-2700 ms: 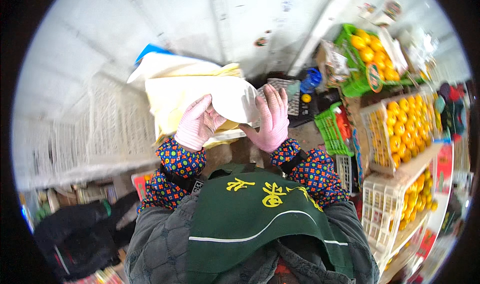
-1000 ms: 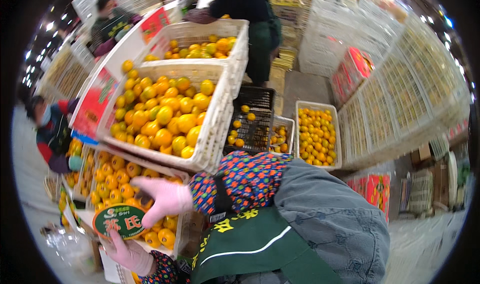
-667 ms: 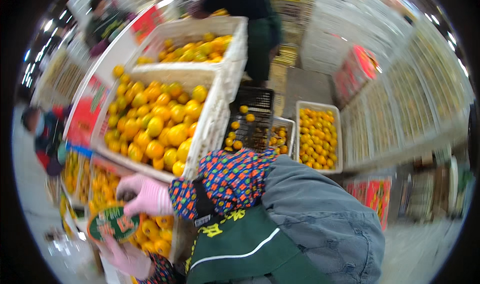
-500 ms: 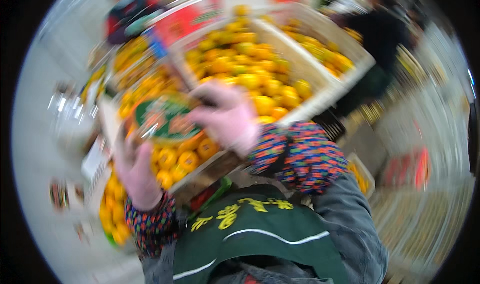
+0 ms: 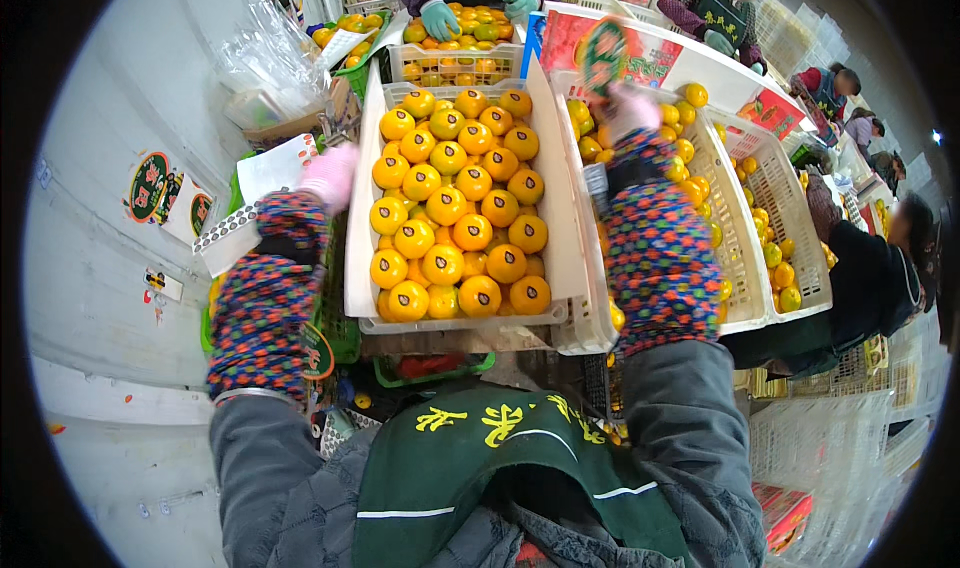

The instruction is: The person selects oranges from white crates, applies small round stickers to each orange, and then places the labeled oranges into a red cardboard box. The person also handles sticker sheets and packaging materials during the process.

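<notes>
My right hand (image 5: 633, 111), in a pink glove and blurred, is reached out at the far right. It grips an oval green label card (image 5: 603, 56) with an orange rim, held up above loose oranges. My left hand (image 5: 330, 175), gloved in pink too, is beside the left white liner flap (image 5: 362, 208) of the crate before me; its fingers do not show clearly. Between my arms, orderly rows of oranges (image 5: 446, 206) fill the crate, many bearing a small dark sticker.
Right of the crate are white bins (image 5: 745, 268) of loose oranges. Sticker sheets (image 5: 225, 236) and clear plastic bags (image 5: 275, 63) are at the left. Opposite, a co-worker's teal-gloved hands (image 5: 440, 20) are over another crate. More people (image 5: 725, 13) stand along the right side.
The oval label card was over the oranges between my hands; now my right hand holds it farther out to the right. My left hand has moved forward, and the view has turned.
</notes>
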Available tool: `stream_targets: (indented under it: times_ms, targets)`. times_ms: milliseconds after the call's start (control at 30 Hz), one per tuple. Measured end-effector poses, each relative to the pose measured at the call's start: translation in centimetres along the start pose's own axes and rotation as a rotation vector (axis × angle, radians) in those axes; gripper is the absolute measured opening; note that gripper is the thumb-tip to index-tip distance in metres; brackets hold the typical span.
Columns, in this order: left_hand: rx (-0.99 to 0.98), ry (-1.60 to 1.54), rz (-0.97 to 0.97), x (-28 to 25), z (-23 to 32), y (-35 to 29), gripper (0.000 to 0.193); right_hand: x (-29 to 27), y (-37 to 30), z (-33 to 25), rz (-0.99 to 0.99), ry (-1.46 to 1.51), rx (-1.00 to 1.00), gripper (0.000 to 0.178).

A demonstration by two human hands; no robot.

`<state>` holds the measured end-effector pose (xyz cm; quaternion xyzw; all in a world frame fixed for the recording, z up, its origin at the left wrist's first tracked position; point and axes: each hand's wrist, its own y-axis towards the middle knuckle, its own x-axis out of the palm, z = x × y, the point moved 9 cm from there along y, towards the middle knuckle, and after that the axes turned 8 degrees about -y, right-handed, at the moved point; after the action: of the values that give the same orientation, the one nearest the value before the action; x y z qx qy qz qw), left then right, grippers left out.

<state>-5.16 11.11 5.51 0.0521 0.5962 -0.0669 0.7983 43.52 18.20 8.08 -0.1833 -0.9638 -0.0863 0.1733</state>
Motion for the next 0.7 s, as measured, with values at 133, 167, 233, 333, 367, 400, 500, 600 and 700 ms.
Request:
stream_targets:
  times_ms: [133, 167, 233, 333, 367, 400, 500, 600, 700]
  targets:
    - [0.132, 0.189, 0.206, 5.7, 4.3, 3.5, 0.025, 6.2, -4.7, 15.5, -0.052, 0.262, 0.401, 0.037]
    - [0.070, 0.127, 0.195, 7.3, 4.6, 4.0, 0.044, 6.2, -5.7, 17.3, 0.070, 0.218, 0.412, 0.040]
    - [-0.010, 0.112, 0.247, 9.7, 5.3, 4.5, 0.057, 6.8, -7.6, 18.8, 0.040, 0.105, 0.395, 0.043]
    - [0.006, 0.079, 0.502, 10.4, 6.0, 4.0, 0.044, 6.7, -9.4, 19.3, 0.051, 0.103, 0.413, 0.045]
    - [0.006, 0.043, 0.501, 10.9, 6.0, 4.0, 0.045, 6.8, -9.6, 19.0, 0.030, 0.165, 0.398, 0.043]
    - [0.004, 0.048, 0.514, 11.0, 6.1, 3.9, 0.047, 6.7, -9.8, 19.0, 0.026, 0.172, 0.408, 0.042]
    - [-0.018, -0.015, 0.506, 10.8, 7.3, 3.7, 0.048, 6.7, -10.1, 19.0, 0.014, 0.124, 0.416, 0.036]
    - [-0.096, -0.113, 0.426, 10.6, 10.0, 3.0, 0.096, 7.1, -10.3, 19.1, -0.032, 0.112, 0.386, 0.034]
    - [-0.179, -0.135, 0.305, 10.3, 11.7, 2.6, 0.128, 7.0, -10.2, 19.5, -0.032, 0.137, 0.392, 0.036]
